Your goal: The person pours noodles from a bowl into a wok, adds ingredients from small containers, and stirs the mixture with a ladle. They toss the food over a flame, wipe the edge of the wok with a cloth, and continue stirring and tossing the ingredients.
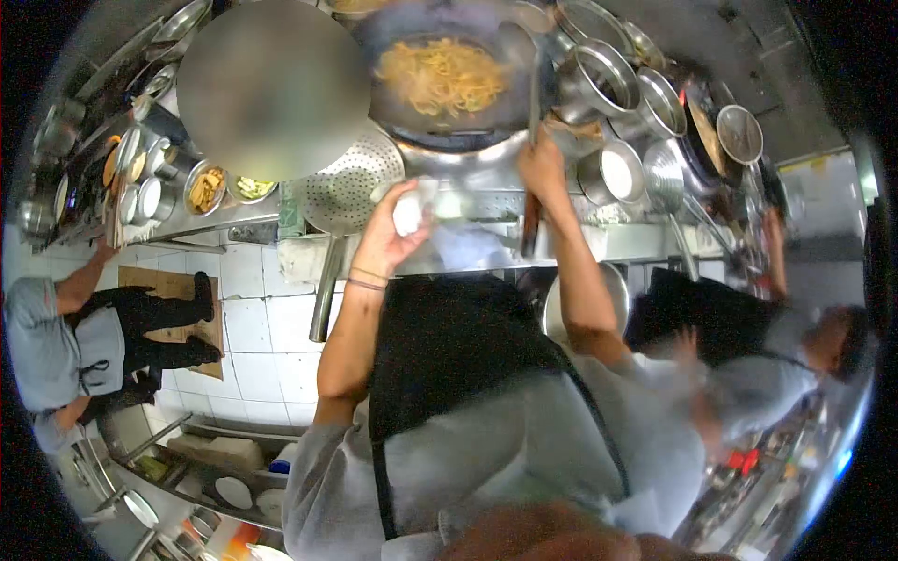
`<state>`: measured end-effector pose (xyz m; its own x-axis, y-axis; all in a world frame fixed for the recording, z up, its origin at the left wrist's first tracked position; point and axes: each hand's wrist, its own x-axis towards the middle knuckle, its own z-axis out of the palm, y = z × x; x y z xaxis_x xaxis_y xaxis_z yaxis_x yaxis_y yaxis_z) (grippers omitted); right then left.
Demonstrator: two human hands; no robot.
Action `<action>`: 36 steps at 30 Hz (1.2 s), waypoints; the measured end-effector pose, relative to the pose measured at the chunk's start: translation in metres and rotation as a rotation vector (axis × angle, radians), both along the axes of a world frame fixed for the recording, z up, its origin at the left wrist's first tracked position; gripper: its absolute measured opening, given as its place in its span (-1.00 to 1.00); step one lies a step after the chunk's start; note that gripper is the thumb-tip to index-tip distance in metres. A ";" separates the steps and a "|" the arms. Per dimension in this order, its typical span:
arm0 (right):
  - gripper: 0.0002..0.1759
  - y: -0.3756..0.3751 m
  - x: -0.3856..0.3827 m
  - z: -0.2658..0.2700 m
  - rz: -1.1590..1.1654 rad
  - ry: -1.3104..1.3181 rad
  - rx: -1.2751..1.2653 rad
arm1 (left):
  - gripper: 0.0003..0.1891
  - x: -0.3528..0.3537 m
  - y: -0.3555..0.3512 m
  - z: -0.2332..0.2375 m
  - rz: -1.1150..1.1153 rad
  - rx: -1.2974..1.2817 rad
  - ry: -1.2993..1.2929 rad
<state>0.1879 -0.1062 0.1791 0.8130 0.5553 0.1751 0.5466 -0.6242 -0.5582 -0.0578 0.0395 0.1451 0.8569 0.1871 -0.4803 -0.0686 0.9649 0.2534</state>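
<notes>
My left hand (391,236) is raised in front of the stove, its fingers closed around a small white object (409,213) whose kind is blurred. My right hand (543,168) grips the wooden handle of a long ladle (534,103). The ladle's rounded head rests at the right side of a large dark wok (449,142). Yellow-brown noodles (441,79) lie in the wok, with haze over them. To the left of the wok is a big perforated strainer (355,178), its long handle jutting toward me past my left forearm.
Metal pots (601,79) and a small pot of white contents (617,176) stand right of the wok. Food bowls (205,189) line the left counter. One co-worker (70,327) stands at left, another (776,360) at right. A grey blurred disc covers the upper left.
</notes>
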 end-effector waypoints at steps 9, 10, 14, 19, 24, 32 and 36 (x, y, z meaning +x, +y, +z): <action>-0.76 0.003 0.026 0.077 0.239 0.466 0.157 | -0.65 0.016 -0.010 -0.006 0.060 0.301 -0.021; -0.81 0.016 0.036 0.069 0.183 0.509 0.138 | -0.61 0.023 -0.006 -0.013 0.086 0.236 -0.022; -0.89 0.085 0.059 0.059 0.125 0.894 0.121 | -0.39 0.070 0.018 -0.001 0.113 0.095 -0.108; -0.53 0.053 0.058 0.033 0.679 -0.107 -0.065 | -0.47 0.131 0.043 0.005 -0.005 0.123 0.053; -0.24 -0.062 0.018 0.120 0.382 -0.464 -0.626 | -0.83 0.157 0.062 -0.001 -0.084 0.067 0.094; -0.39 -0.134 -0.012 0.138 0.176 -0.290 -0.356 | -0.80 0.091 -0.006 0.013 -0.295 0.063 -0.044; -0.49 -0.174 -0.027 0.161 0.244 -0.095 -0.372 | -0.85 0.117 0.003 0.032 -0.013 0.136 0.074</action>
